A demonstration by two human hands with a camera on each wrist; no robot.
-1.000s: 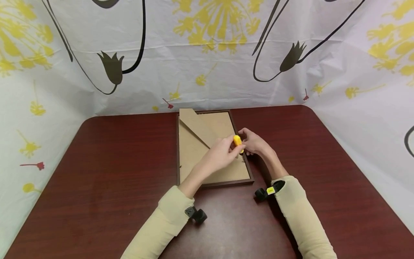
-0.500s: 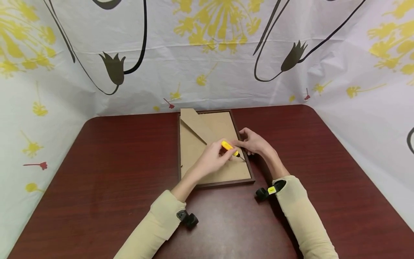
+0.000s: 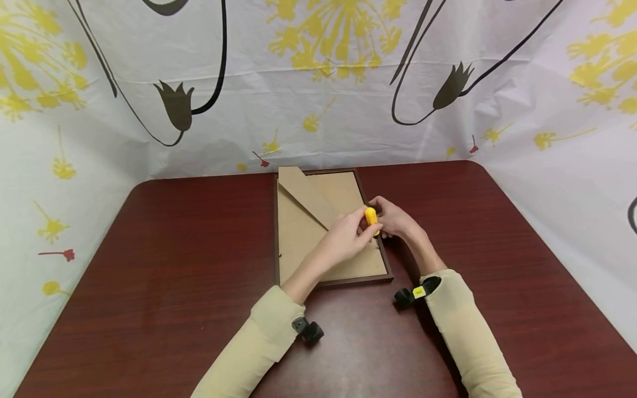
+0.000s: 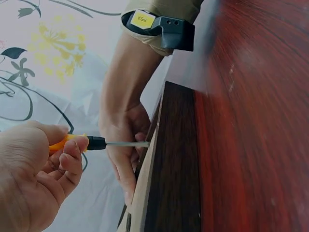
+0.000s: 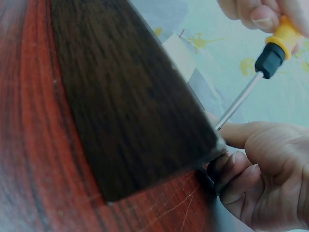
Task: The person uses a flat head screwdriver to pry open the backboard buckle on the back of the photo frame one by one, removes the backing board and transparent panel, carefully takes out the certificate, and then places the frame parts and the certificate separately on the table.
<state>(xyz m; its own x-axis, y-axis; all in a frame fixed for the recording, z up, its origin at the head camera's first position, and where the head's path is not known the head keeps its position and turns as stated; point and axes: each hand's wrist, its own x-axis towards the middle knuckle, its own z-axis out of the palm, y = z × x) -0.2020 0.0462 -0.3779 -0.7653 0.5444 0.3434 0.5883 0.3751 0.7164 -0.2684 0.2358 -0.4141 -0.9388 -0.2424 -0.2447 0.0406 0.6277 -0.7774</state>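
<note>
A brown picture frame (image 3: 356, 281) lies on the table with its tan backing board (image 3: 299, 243) facing up and a stand flap (image 3: 304, 194) slanting across it. My left hand (image 3: 340, 239) pinches the yellow handle of a screwdriver (image 3: 371, 214) near the frame's right side. In the right wrist view, the metal shaft of that screwdriver (image 5: 271, 57) slopes down to the frame's edge; what its tip touches is unclear. My right hand (image 3: 395, 216) grips the right edge of the frame, thumb over the top and fingers curled below, as the right wrist view shows.
The dark red wooden table (image 3: 199, 249) extends around the frame. Behind and on both sides hangs a white cloth (image 3: 348, 127) with yellow and grey flower prints. Each wrist bears a strapped black camera (image 3: 404, 298).
Half a second ago my left hand moved left with the screwdriver tilted over the board; now it is back rightward, handle more upright. My right hand remains at the frame's edge.
</note>
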